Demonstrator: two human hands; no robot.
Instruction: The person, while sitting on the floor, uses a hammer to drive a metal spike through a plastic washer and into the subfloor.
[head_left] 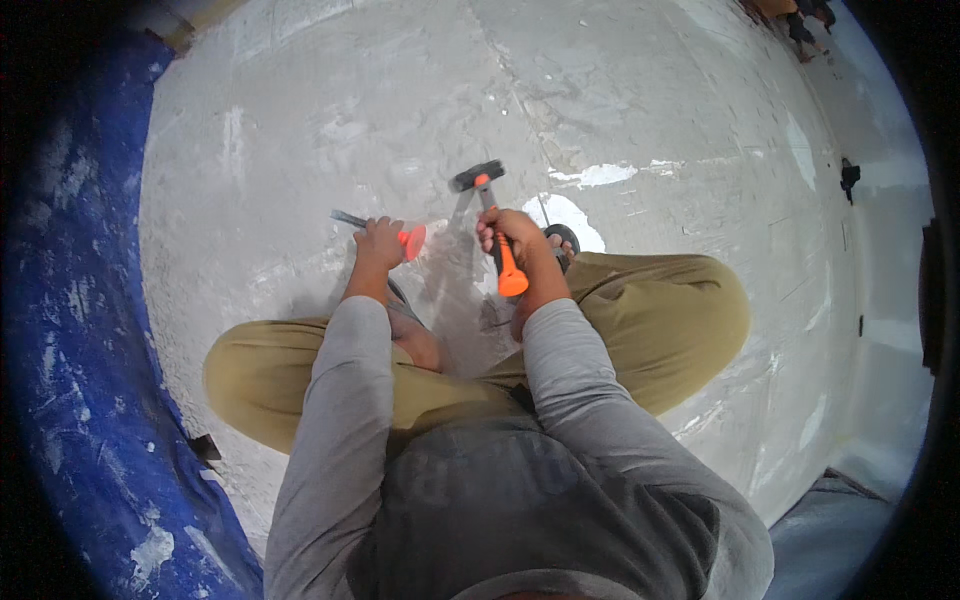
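Observation:
My left hand [378,246] is closed around a chisel. Its flat metal blade [347,217] points to the far left, low over the pale floor, and a round orange guard [412,242] caps the end toward my right hand. Whether the blade tip touches the floor I cannot tell. My right hand [510,232] grips a club hammer by its orange and black handle [508,262]. The dark hammer head [477,176] is raised beyond my knuckles, apart from the chisel.
I sit cross-legged on a grey-white, plaster-smeared floor [330,110]. A bright white patch [580,218] lies beside my sandalled foot [562,240]. Blue sheeting [80,330] runs along the left. Dark items [805,25] lie at the far right, near a pale wall [895,230].

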